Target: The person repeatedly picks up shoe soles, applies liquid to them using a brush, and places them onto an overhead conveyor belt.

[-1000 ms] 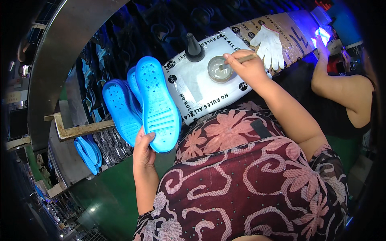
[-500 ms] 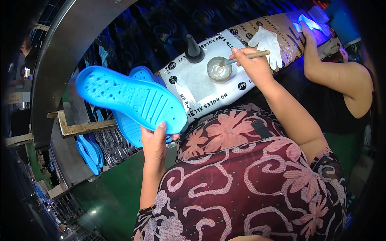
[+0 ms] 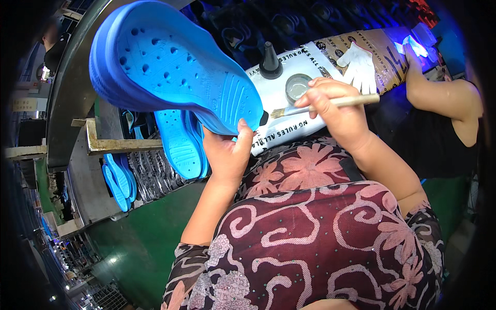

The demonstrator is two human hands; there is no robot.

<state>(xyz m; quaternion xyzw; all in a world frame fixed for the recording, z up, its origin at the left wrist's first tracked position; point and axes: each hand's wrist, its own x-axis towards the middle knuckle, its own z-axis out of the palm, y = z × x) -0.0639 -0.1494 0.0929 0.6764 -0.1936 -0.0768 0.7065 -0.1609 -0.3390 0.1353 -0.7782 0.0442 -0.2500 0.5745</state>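
Note:
My left hand (image 3: 230, 152) grips a blue foam shoe sole (image 3: 206, 85) by its heel end, thumb on the inner face. The sole is raised and tilted toward me, showing small holes in the forefoot and ridges near the heel; a small black patch marks its heel edge. My right hand (image 3: 336, 106) is closed round the wooden handle of a flat paintbrush (image 3: 299, 109). The bristles point at the sole's heel, a small gap away. Behind my right fingers stands a small round cup (image 3: 297, 92) with clear liquid in it.
A dark cone-shaped nozzle (image 3: 269, 61) and a white glove (image 3: 359, 70) lie on the wrapped work surface (image 3: 315, 59). More blue soles (image 3: 178, 147) rest below the held one, others (image 3: 120, 178) further left. At right, a co-worker's arm (image 3: 439, 95) reaches toward a blue-lit object.
My left hand has lifted and tilted the sole, which now looks larger and shows its side wall. My right hand has drawn the brush out of the cup toward the sole's heel.

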